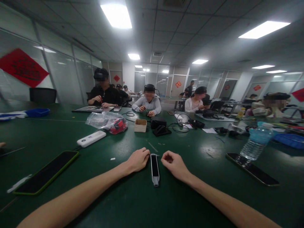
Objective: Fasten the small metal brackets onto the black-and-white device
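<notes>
A slim black device with a grey end [155, 169] lies lengthwise on the green table [133, 202] right in front of me. My left hand [139, 159] rests on the table at its left side, fingers curled, touching or nearly touching it. My right hand [174, 164] sits at its right side, fingers curled into a loose fist beside the top end. Whether either hand pinches anything small is too fine to see.
A phone in a green case [46, 172] lies at the left, a white power bank [91, 138] behind it. Another phone [253, 169] and a water bottle [256, 141] are at the right. A plastic bag with red parts [108, 122], a small box [140, 125] and cables sit farther back. Several people work across the table.
</notes>
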Demonstrator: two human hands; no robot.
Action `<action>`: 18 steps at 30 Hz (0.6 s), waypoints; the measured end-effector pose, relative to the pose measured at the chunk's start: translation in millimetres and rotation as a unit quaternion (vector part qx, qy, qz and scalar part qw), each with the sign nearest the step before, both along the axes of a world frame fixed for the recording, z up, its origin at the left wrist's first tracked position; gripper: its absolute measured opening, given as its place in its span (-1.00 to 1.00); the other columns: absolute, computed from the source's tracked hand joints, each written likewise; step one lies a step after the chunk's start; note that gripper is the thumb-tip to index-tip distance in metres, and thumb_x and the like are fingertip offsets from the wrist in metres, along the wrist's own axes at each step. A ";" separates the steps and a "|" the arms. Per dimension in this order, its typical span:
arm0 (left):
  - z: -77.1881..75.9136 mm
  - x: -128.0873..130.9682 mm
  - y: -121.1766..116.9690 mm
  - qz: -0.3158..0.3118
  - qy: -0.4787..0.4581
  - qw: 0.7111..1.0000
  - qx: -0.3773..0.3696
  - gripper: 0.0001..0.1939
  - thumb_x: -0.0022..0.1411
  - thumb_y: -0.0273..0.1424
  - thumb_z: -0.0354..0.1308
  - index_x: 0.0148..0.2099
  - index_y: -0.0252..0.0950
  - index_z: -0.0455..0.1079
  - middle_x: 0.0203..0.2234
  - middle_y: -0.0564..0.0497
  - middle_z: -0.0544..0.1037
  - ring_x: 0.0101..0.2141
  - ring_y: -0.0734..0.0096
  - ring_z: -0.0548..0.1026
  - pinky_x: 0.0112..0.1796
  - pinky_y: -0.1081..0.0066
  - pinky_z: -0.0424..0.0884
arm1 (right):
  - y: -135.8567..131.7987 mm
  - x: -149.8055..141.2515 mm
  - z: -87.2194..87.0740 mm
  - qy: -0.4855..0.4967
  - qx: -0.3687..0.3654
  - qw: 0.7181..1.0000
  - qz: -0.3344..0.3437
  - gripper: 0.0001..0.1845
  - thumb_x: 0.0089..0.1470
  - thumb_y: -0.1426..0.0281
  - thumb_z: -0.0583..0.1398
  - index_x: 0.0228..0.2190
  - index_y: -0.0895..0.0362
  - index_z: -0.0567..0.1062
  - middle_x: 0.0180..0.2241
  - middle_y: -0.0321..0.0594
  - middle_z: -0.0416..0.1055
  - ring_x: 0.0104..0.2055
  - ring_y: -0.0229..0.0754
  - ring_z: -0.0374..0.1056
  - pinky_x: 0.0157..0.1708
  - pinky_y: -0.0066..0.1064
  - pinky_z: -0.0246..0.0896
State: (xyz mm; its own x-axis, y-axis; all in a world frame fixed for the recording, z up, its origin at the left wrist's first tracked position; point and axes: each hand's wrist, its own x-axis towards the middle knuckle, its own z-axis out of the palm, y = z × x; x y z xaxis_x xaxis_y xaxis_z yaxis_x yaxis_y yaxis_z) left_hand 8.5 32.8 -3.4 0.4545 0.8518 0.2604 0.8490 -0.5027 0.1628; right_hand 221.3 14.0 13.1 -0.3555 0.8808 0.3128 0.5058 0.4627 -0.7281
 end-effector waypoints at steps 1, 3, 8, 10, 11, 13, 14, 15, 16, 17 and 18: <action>-0.6 -0.3 0.3 -0.001 -0.001 1.000 0.002 -0.81 0.30 -0.41 -0.17 -0.20 -0.26 0.26 -0.31 -0.02 0.37 -0.33 0.39 0.40 -0.29 0.42 0.29 | -3.5 -7.1 -3.0 0.017 -0.021 1.000 0.005 -0.89 -0.03 0.38 0.12 -0.46 0.17 0.40 -0.48 -0.27 0.37 -0.45 -0.27 0.26 -0.46 -0.46 0.16; -1.5 -0.6 0.8 -0.001 -0.001 1.000 0.005 -0.81 0.30 -0.40 -0.17 -0.21 -0.26 0.27 -0.32 -0.01 0.37 -0.33 0.38 0.40 -0.30 0.42 0.29 | -3.3 -14.8 -8.7 0.032 -0.052 0.998 0.018 -0.90 -0.05 0.38 0.13 -0.48 0.17 0.40 -0.49 -0.28 0.36 -0.46 -0.27 0.26 -0.47 -0.47 0.17; -0.6 0.1 -0.5 0.009 0.005 1.000 -0.002 -0.81 0.30 -0.40 -0.18 -0.20 -0.25 0.26 -0.31 -0.01 0.37 -0.32 0.38 0.40 -0.30 0.42 0.29 | 27.0 -5.7 -17.2 0.034 -0.036 0.999 -0.012 -0.89 -0.06 0.37 0.13 -0.48 0.17 0.41 -0.50 -0.30 0.36 -0.44 -0.25 0.26 -0.43 -0.44 0.16; 0.8 0.4 -1.4 0.010 0.003 1.000 -0.007 -0.81 0.30 -0.40 -0.17 -0.19 -0.25 0.26 -0.30 -0.01 0.37 -0.32 0.38 0.40 -0.30 0.42 0.29 | 42.0 -0.8 -19.3 0.033 -0.037 0.998 -0.029 -0.87 -0.06 0.36 0.13 -0.46 0.17 0.42 -0.48 -0.29 0.38 -0.42 -0.24 0.28 -0.41 -0.43 0.17; 1.4 0.5 -1.8 0.008 0.002 1.000 -0.008 -0.81 0.30 -0.39 -0.17 -0.19 -0.25 0.26 -0.30 -0.01 0.37 -0.32 0.38 0.40 -0.30 0.42 0.29 | 48.7 0.5 -20.3 0.033 -0.038 0.998 -0.035 -0.86 -0.06 0.35 0.13 -0.45 0.17 0.42 -0.47 -0.29 0.38 -0.41 -0.24 0.29 -0.41 -0.43 0.17; 2.4 0.6 -2.5 0.005 0.002 1.000 -0.009 -0.81 0.30 -0.39 -0.18 -0.19 -0.24 0.26 -0.30 -0.01 0.37 -0.32 0.39 0.40 -0.31 0.43 0.30 | 58.6 0.5 -21.8 0.030 -0.034 0.998 -0.046 -0.86 -0.06 0.35 0.13 -0.46 0.17 0.42 -0.48 -0.30 0.38 -0.42 -0.24 0.29 -0.42 -0.44 0.16; 2.8 0.7 -2.7 0.005 0.003 1.000 -0.010 -0.81 0.30 -0.39 -0.18 -0.19 -0.25 0.26 -0.30 -0.01 0.37 -0.32 0.39 0.40 -0.30 0.43 0.30 | 61.5 -0.3 -22.3 0.029 -0.031 0.998 -0.049 -0.86 -0.07 0.35 0.14 -0.47 0.17 0.41 -0.50 -0.30 0.37 -0.43 -0.25 0.28 -0.42 -0.44 0.16; 3.1 0.8 -2.9 0.006 0.005 1.000 -0.010 -0.81 0.30 -0.39 -0.18 -0.19 -0.25 0.26 -0.30 -0.01 0.37 -0.31 0.39 0.40 -0.30 0.43 0.30 | 62.8 -1.1 -22.4 0.029 -0.028 0.998 -0.049 -0.87 -0.07 0.35 0.14 -0.47 0.18 0.41 -0.50 -0.31 0.37 -0.44 -0.25 0.28 -0.42 -0.45 0.16; 3.4 1.0 -3.1 0.008 0.006 1.000 -0.010 -0.81 0.30 -0.39 -0.18 -0.19 -0.25 0.26 -0.30 -0.01 0.37 -0.31 0.39 0.40 -0.29 0.43 0.30 | 62.6 -1.7 -22.2 0.029 -0.025 0.998 -0.047 -0.87 -0.07 0.35 0.15 -0.48 0.18 0.41 -0.51 -0.31 0.37 -0.44 -0.26 0.28 -0.42 -0.45 0.16; 3.7 1.2 -3.3 0.009 0.008 1.000 -0.011 -0.81 0.31 -0.40 -0.18 -0.19 -0.25 0.26 -0.29 -0.01 0.37 -0.31 0.39 0.40 -0.29 0.42 0.30 | 61.1 -1.8 -21.6 0.028 -0.026 0.998 -0.040 -0.86 -0.07 0.35 0.16 -0.47 0.18 0.41 -0.50 -0.31 0.37 -0.44 -0.26 0.29 -0.41 -0.45 0.17; 4.1 1.4 -3.5 0.009 0.009 1.000 -0.012 -0.80 0.31 -0.40 -0.18 -0.19 -0.26 0.26 -0.29 -0.01 0.37 -0.31 0.39 0.40 -0.28 0.42 0.30 | 58.6 -1.4 -20.7 0.027 -0.030 0.999 -0.026 -0.85 -0.06 0.34 0.16 -0.46 0.18 0.42 -0.49 -0.30 0.39 -0.43 -0.26 0.30 -0.40 -0.44 0.19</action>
